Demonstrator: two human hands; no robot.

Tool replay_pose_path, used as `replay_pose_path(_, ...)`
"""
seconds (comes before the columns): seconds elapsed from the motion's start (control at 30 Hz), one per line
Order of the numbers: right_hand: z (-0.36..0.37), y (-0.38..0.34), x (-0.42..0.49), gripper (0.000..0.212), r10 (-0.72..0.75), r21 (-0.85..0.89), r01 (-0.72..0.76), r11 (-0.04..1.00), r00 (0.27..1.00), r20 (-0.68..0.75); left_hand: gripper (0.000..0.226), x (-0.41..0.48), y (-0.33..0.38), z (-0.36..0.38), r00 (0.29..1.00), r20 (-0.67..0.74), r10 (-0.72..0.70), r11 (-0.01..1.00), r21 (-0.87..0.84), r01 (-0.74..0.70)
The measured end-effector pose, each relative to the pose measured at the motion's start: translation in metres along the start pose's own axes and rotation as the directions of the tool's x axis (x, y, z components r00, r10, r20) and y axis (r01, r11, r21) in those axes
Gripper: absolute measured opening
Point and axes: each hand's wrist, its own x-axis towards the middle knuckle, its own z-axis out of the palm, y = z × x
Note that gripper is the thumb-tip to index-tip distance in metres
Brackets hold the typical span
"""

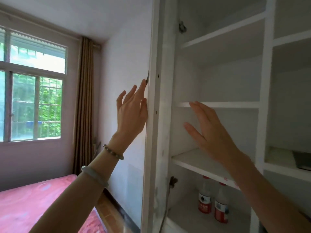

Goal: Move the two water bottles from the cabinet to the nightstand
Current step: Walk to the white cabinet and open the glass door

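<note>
Both hands [133, 113] [212, 133] raised, fingers spread

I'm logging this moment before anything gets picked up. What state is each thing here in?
Cabinet door: swung open, left hand on its edge.
Left hand: open, fingers spread, holding nothing.
Right hand: open, empty, raised in front of the shelves.
Left bottle: upright on a low shelf, capped, untouched.
Right bottle: upright beside it, capped, untouched.
Curtain: drawn aside.
</note>
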Motion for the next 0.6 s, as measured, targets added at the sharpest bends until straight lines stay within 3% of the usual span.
replay_pose_path(0.33, 0.035, -0.016, 0.013, 0.071, -0.011, 0.087, 0.008, 0.996, 0.999, 0.031, 0.051, 0.012, -0.098, -0.027, 0.990, 0.104, -0.096, 0.993, 0.074, 0.088)
replay_pose_path(0.47, 0.045, -0.015, 0.016, 0.071, -0.010, 0.097, 0.007, 0.995, 1.000, 0.028, 0.038, 0.016, -0.110, -0.032, 0.988, 0.136, -0.070, 0.991, 0.121, 0.054)
replay_pose_path(0.6, 0.052, -0.016, 0.018, 0.069, -0.002, 0.116, -0.004, 0.993, 0.999, 0.050, 0.043, 0.012, -0.102, -0.036, 0.989, 0.135, -0.068, 0.994, 0.093, 0.055)
